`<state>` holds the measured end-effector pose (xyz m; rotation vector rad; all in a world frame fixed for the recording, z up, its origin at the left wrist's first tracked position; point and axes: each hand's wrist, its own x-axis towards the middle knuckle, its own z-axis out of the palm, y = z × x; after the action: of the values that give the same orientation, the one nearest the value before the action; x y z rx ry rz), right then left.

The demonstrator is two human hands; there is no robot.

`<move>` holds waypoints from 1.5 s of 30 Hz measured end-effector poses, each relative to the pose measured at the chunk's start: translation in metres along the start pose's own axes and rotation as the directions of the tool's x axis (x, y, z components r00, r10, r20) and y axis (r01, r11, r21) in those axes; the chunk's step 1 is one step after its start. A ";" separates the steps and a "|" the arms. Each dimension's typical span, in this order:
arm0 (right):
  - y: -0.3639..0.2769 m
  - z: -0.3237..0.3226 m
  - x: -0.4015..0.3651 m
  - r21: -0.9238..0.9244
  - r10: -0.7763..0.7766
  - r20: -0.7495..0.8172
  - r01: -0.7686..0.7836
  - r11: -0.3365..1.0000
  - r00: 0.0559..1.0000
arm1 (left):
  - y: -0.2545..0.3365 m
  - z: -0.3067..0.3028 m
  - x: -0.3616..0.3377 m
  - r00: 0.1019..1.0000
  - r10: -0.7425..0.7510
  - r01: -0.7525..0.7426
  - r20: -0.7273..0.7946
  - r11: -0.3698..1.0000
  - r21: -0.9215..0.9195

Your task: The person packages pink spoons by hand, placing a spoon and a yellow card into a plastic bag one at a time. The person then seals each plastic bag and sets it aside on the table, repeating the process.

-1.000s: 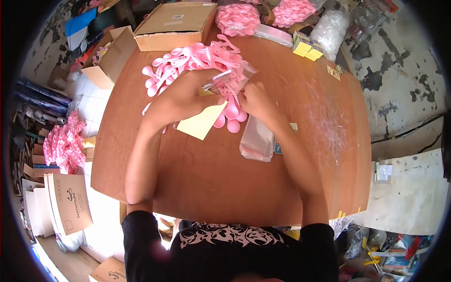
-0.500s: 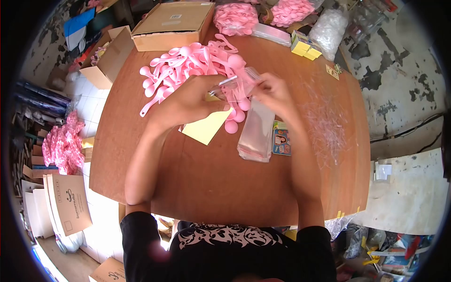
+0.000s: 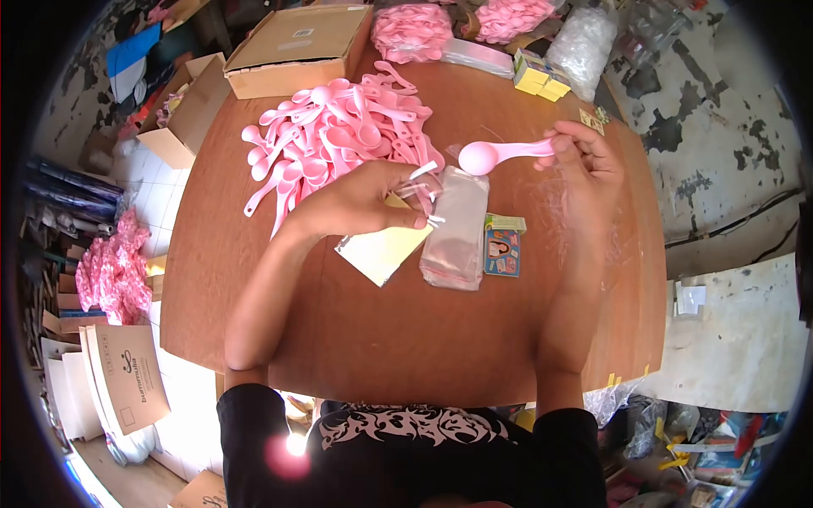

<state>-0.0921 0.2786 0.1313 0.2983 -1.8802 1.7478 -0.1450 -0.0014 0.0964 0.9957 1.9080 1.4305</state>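
Note:
My right hand (image 3: 584, 161) pinches the handle end of a pink spoon (image 3: 481, 157), whose round bowl points left. My left hand (image 3: 373, 199) is closed on a yellow card (image 3: 383, 254), with small clear plastic and white strips between its fingers. A large pile of pink spoons (image 3: 339, 127) lies just beyond my left hand. Between the hands lies a stack of clear plastic bags (image 3: 455, 229). Beside that stack is a small blue printed card pack (image 3: 502, 254).
A cardboard box (image 3: 296, 51) stands at the back left of the table (image 3: 406, 339). Bagged pink spoons (image 3: 412, 32), yellow boxes (image 3: 540, 76) and a bulging clear bag (image 3: 583, 55) line the back. Thin plastic strips (image 3: 555, 216) lie at the right.
My right hand has moved right, away from my left hand, and now holds one spoon out. The spoons near my left hand no longer hang over the bags. The yellow card has shifted slightly.

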 end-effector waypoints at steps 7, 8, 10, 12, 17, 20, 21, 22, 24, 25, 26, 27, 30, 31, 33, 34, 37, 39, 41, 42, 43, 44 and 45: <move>0.001 0.003 -0.002 -0.110 0.050 0.106 -0.038 0.993 0.993 | -0.002 0.013 0.002 0.992 0.101 -0.098 0.071 0.994 -0.039; 0.001 0.004 -0.002 -0.113 0.059 0.129 -0.044 0.993 0.990 | -0.001 0.014 0.003 0.993 0.093 -0.086 0.072 0.993 -0.086; 0.002 0.005 -0.003 -0.100 0.057 0.131 -0.044 0.994 0.990 | -0.002 0.015 0.004 0.994 0.059 -0.050 0.087 0.994 -0.094; 0.002 0.005 -0.003 -0.086 0.056 0.134 -0.044 0.995 0.989 | -0.004 0.018 0.006 0.994 0.025 -0.014 0.102 0.995 -0.103; -0.006 -0.003 -0.003 -0.161 0.103 0.121 -0.083 0.984 0.987 | -0.005 0.021 0.008 0.999 -0.033 0.031 -0.029 0.996 -0.080; -0.006 -0.006 -0.003 -0.157 0.117 0.173 -0.090 0.984 0.978 | 0.002 0.021 0.006 0.998 -0.058 0.056 -0.023 0.996 -0.062; -0.007 -0.004 -0.004 -0.157 0.117 0.169 -0.090 0.983 0.979 | 0.000 0.023 0.007 0.998 -0.057 0.056 -0.019 0.997 -0.061; -0.008 -0.001 -0.006 -0.119 0.134 0.188 -0.113 0.986 0.973 | -0.005 0.026 0.008 1.000 -0.004 0.003 -0.014 0.998 -0.069; -0.010 0.008 -0.008 -0.082 0.148 0.208 -0.133 0.988 0.967 | -0.006 0.030 0.008 0.999 0.052 -0.053 -0.010 0.996 -0.075; -0.011 0.013 -0.010 -0.089 0.153 0.178 -0.139 0.986 0.972 | -0.003 0.034 0.008 0.996 0.081 -0.084 -0.033 0.989 -0.119; -0.012 0.018 -0.012 -0.095 0.157 0.147 -0.144 0.985 0.977 | -0.001 0.037 0.007 0.992 0.108 -0.116 -0.059 0.980 -0.161; -0.013 0.023 -0.014 -0.094 0.155 0.147 -0.142 0.985 0.977 | -0.001 0.039 0.008 0.992 0.109 -0.117 -0.059 0.980 -0.159; -0.017 0.038 -0.024 -0.090 0.076 0.092 -0.068 0.994 0.993 | 0.000 0.045 0.009 0.968 0.220 -0.242 -0.122 0.947 -0.212; -0.020 0.041 -0.028 -0.123 0.033 0.082 -0.023 0.992 0.996 | 0.002 0.045 0.008 0.974 0.194 -0.217 -0.120 0.951 -0.221; -0.025 0.045 -0.032 -0.156 -0.010 0.072 0.022 0.988 0.997 | 0.007 0.047 0.006 0.979 0.168 -0.191 -0.117 0.955 -0.228; -0.026 0.046 -0.034 -0.233 -0.088 0.100 0.109 0.966 0.991 | 0.010 0.047 0.004 0.972 0.188 -0.214 -0.142 0.958 -0.194; -0.035 0.046 -0.032 -0.420 -0.257 0.237 0.337 0.842 0.937 | 0.012 0.047 0.004 0.963 0.218 -0.240 -0.156 0.960 -0.143; -0.035 0.046 -0.031 -0.480 -0.299 0.355 0.447 0.755 0.886 | 0.012 0.046 0.003 0.963 0.227 -0.246 -0.146 0.961 -0.127; -0.040 0.045 -0.034 -0.437 -0.156 0.335 0.300 0.848 0.929 | 0.014 0.046 0.002 0.958 0.247 -0.261 -0.146 0.961 -0.087; -0.044 0.045 -0.036 -0.387 -0.008 0.325 0.140 0.911 0.946 | 0.015 0.046 0.001 0.957 0.250 -0.265 -0.148 0.960 -0.086; -0.051 0.044 -0.038 -0.388 -0.011 0.330 0.146 0.910 0.944 | 0.015 0.046 0.001 0.942 0.293 -0.302 -0.164 0.953 -0.033; -0.062 0.044 -0.040 -0.413 -0.078 0.284 0.195 0.890 0.956 | 0.016 0.045 0.000 0.925 0.334 -0.336 -0.179 0.942 0.022; -0.069 0.043 -0.038 -0.438 -0.147 0.237 0.241 0.866 0.960 | 0.017 0.044 0.000 0.907 0.375 -0.366 -0.192 0.927 0.078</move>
<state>-0.0353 0.2199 0.1697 0.4696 -2.2515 1.1208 -0.1068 0.0255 0.1003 1.3325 1.9704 1.7725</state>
